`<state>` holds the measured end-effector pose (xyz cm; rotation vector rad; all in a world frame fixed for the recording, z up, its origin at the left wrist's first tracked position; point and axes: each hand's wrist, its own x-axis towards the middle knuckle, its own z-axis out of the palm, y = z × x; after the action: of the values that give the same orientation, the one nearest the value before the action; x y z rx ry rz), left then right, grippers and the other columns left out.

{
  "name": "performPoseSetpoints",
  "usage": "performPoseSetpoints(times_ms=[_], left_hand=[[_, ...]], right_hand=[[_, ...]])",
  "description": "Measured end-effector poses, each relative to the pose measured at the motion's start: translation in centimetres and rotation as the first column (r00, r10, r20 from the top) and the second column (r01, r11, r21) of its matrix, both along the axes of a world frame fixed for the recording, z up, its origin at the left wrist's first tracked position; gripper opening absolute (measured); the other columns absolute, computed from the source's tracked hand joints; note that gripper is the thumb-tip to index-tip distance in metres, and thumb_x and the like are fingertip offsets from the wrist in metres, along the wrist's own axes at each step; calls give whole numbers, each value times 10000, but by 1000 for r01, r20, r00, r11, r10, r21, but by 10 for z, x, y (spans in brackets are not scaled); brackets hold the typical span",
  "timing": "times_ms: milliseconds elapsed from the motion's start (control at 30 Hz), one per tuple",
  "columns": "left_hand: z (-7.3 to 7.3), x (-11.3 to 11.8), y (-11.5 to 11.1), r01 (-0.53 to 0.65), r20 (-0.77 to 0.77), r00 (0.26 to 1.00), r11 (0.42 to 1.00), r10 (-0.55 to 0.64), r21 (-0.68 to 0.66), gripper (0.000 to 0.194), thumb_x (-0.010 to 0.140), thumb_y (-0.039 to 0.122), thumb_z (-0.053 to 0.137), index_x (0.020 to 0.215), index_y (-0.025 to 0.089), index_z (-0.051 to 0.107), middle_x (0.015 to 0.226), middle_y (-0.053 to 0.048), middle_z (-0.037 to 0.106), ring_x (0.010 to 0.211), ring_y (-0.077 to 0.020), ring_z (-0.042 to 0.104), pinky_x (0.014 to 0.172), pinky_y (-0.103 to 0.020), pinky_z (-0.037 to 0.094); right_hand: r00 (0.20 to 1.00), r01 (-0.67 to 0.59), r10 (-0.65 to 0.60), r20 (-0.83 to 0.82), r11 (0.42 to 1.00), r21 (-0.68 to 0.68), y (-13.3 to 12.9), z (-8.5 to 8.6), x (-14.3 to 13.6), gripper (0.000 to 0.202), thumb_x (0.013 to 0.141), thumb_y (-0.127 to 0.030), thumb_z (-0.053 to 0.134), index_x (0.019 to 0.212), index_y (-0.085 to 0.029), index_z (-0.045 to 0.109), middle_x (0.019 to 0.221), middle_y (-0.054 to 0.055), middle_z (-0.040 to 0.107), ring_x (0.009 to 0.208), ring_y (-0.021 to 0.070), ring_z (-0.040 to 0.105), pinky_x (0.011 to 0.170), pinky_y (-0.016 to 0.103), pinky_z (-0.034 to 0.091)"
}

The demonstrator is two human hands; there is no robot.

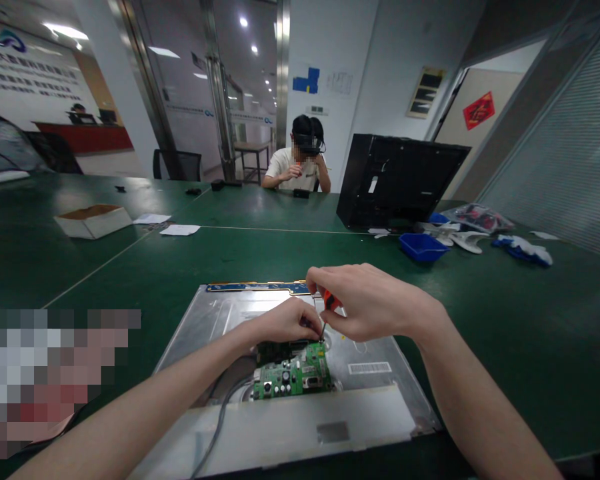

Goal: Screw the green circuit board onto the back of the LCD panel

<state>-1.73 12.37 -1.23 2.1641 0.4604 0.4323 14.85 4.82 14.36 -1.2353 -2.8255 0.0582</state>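
Observation:
A metal display panel [370, 393] lies flat on the green table, with a green circuit board [293, 375] on its middle. My right hand [363, 300] is closed around a red-handled screwdriver [331, 301], whose shaft points down to the board's upper right corner. Beside that tip, my left hand [295, 321] has its fingers pinched together at the corner; what they hold, if anything, is hidden. A grey cable [221, 417] runs from the board's left side toward the near edge. Along the panel's far edge sits a narrow blue circuit strip [253, 287].
A black monitor housing [400, 180] stands at the back right, near a blue tray [423, 247] and gloves [523, 250]. An open white box [94, 221] and papers [180, 230] lie at the left. Across the table sits a person [284, 162].

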Motion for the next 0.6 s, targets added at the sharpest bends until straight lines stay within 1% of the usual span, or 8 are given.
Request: performPoseSetpoints(times_ms=[100,200,300,400,433,500,600], left_hand=[[-1,0,0,6,5,1000,1000,-6,-14,85,757,112,693,815,138,750,764,-23,732,701,-158,656,674,-218,479],[0,-1,0,12,1,1000,1000,-12,-23,83,768,134,694,824,146,754,773,-26,732,712,-158,655,682,-220,480],[0,-1,0,8,-12,1000,1000,-8,-19,82,783,157,691,826,161,760,804,-26,739,738,-155,658,708,-221,478],[0,0,-1,-2,-30,1000,1000,2,-8,88,792,161,683,832,165,761,827,-24,740,765,-155,660,726,-218,474],[0,0,-1,-3,-31,1000,1000,2,-14,90,789,150,682,834,162,759,823,-23,739,763,-155,661,721,-217,474],[-1,0,-1,-6,-18,1000,999,5,-39,92,771,122,685,827,152,751,795,-15,735,733,-152,659,692,-213,475],[0,1,0,-8,8,1000,1000,9,-28,82,748,95,690,785,148,741,737,5,723,688,-145,646,663,-211,470]], right_hand=[[1000,-14,14,-6,1000,-21,-1,0,0,193,814,-211,529,1002,-224,490,911,9,672,734,156,589,573,261,323],[999,37,-37,29,999,31,1,-2,-1,184,847,-225,516,1029,-229,489,887,13,679,723,162,598,551,267,297],[989,119,-129,73,984,132,5,-5,-3,162,886,-314,524,1029,-237,516,802,15,677,688,179,605,528,271,258],[977,167,-185,103,972,167,7,-6,-5,230,909,-446,502,992,-239,558,748,22,671,659,194,609,518,276,239],[977,167,-185,103,973,161,6,-6,-6,251,911,-465,494,990,-239,566,753,26,675,663,196,612,520,277,244],[985,136,-147,86,983,126,4,-4,-6,248,896,-452,512,1004,-234,564,806,31,687,703,197,621,534,278,268],[996,65,-68,50,996,62,-2,-1,-4,205,843,-346,556,998,-215,526,890,29,686,735,182,614,556,277,302]])
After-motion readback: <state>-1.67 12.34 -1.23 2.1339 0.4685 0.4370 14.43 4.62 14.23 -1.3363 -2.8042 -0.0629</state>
